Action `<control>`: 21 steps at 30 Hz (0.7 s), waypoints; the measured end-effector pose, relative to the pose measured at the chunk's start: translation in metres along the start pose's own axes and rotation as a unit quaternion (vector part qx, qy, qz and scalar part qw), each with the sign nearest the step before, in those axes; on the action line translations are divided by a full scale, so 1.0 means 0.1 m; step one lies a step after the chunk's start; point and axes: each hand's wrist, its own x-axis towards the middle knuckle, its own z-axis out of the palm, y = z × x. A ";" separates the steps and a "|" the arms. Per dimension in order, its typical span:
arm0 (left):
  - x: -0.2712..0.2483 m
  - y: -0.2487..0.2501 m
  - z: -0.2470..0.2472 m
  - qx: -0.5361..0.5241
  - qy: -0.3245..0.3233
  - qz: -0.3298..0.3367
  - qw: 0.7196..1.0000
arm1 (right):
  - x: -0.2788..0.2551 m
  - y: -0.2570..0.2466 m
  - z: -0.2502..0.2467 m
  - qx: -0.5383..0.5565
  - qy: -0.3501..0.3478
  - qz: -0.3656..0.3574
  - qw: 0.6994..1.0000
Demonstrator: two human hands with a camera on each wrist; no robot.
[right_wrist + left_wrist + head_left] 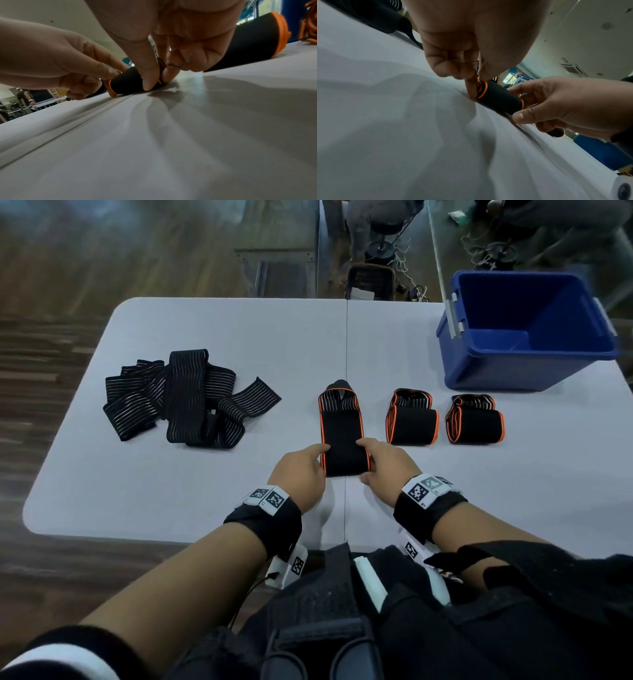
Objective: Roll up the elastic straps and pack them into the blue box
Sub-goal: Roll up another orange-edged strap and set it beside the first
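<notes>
A black elastic strap with orange edging (342, 436) lies lengthwise at the table's middle, its near end wound into a small roll (500, 97). My left hand (313, 462) pinches the roll's left end, fingers curled against the orange rim (480, 89). My right hand (375, 458) pinches the right end, thumb and fingers curled round it (152, 79). The roll rests on the table. The blue box (524, 330) stands open at the far right, its inside looking bare where it shows.
Two more folded orange-edged straps (412, 419) (474, 421) lie to the right, in front of the box. A loose pile of black striped straps (185, 398) sits at the left. The grey table (205, 501) has a centre seam. People and furniture stand beyond the far edge.
</notes>
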 end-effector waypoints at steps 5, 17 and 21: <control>0.02 -0.06 0.00 0.013 -0.051 0.022 0.998 | 0.06 0.02 -0.05 0.065 0.002 0.025 0.998; 0.19 0.07 -0.07 -0.061 -0.049 -0.083 0.994 | 0.06 -0.02 -0.10 0.144 0.006 0.084 0.986; 0.10 0.04 -0.04 -0.072 -0.066 -0.115 0.989 | 0.03 -0.03 -0.13 0.106 -0.037 0.113 0.987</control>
